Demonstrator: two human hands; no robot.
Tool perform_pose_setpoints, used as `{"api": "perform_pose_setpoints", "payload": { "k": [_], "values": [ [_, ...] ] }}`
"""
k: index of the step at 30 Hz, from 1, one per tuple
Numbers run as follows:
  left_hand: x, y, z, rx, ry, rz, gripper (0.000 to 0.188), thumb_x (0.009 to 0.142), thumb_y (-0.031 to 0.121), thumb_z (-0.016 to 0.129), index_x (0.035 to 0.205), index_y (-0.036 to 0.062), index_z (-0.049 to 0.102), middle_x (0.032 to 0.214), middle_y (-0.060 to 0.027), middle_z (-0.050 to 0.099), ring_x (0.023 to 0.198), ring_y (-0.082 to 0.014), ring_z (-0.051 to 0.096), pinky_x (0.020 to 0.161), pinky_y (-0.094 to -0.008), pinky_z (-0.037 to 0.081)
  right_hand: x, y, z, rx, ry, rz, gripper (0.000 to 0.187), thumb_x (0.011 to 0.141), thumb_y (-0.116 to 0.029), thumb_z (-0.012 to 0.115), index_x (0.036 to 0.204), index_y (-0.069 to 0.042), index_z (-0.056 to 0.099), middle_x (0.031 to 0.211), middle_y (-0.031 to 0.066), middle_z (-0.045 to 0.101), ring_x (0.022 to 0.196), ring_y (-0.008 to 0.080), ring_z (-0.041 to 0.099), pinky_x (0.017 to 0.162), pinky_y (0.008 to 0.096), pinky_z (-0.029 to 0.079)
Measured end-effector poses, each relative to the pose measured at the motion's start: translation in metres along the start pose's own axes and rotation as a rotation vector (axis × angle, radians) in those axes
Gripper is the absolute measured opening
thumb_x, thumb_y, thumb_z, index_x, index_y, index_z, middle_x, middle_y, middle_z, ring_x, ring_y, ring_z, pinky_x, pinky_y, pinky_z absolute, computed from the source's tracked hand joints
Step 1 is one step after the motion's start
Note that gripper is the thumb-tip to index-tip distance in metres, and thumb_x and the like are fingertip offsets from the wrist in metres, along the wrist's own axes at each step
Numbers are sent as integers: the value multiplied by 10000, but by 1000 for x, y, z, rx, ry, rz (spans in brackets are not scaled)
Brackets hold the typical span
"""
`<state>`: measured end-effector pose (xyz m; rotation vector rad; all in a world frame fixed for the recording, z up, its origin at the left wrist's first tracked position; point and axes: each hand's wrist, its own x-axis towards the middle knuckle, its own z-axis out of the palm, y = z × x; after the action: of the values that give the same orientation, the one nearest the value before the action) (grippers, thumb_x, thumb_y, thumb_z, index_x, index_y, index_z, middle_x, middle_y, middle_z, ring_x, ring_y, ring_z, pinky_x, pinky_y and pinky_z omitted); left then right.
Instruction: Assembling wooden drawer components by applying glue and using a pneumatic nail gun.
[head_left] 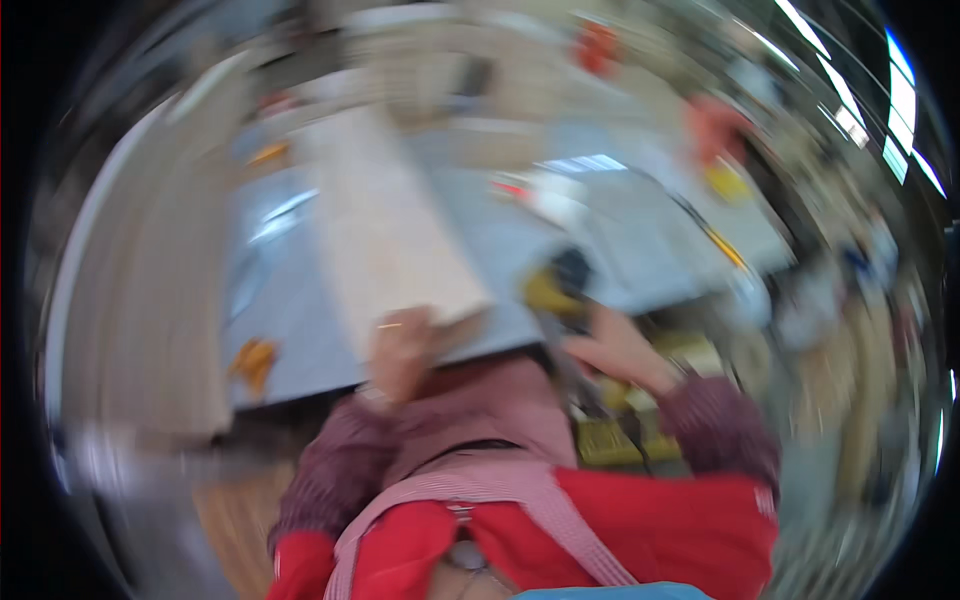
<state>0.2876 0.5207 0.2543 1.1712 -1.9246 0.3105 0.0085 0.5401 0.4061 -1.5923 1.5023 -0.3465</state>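
One pale board [385, 235] lies on the grey counter [640, 240]; left hand [398, 350] grips its near end. Right hand [622, 352] beside one yellow-black tool [560, 285]. Finger positions blurred, cannot tell.

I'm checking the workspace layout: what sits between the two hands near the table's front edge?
In the head view, between the left hand on the pale board and the right hand lies a blurred yellow-and-black tool.

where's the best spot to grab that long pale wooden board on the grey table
Probably the near short end of the long pale wooden board, coming from the table's front edge: that end overhangs toward the person, so fingers can wrap under it. The left hand is already there. Blur hides the exact grip.
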Motion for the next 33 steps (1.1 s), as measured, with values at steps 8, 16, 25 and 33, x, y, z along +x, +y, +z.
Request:
{"api": "perform_pose_setpoints", "payload": {
  "k": [8, 16, 25, 33],
  "values": [
    [16, 6, -2, 16, -204, 239, 348, 811, 17, 589, 1159, 38, 584, 1145, -85, 583, 908, -279, 533, 840, -352, 425, 1, 23, 27, 229, 61, -126, 211, 695, -163, 579, 787, 19, 521, 541, 83, 571, 413, 180, 513, 413, 285, 439],
    [6, -1, 2, 44, -216, 229, 327, 840, 19, 574, 1166, 32, 579, 1147, -88, 583, 911, -275, 536, 846, -349, 427, -15, 18, 24, 208, 157, -77, 179, 692, -161, 586, 717, 14, 554, 508, 70, 564, 394, 175, 504, 421, 272, 445],
    [3, -5, 0, -71, -201, 178, 408, 758, 14, 575, 1165, 43, 595, 1167, -93, 587, 973, -295, 547, 897, -384, 413, -26, 3, 1, 365, 120, 37, 222, 661, -180, 622, 517, -15, 588, 455, 63, 533, 385, 140, 470, 414, 243, 404],
    [14, 5, -13, 101, -146, 115, 298, 773, 117, 639, 1059, 49, 591, 1059, -17, 564, 869, -185, 520, 786, -282, 430, -16, -31, 1, 379, 19, 150, 191, 794, -151, 648, 698, -9, 563, 540, 37, 542, 400, 85, 464, 387, 200, 400]
  ]
}}
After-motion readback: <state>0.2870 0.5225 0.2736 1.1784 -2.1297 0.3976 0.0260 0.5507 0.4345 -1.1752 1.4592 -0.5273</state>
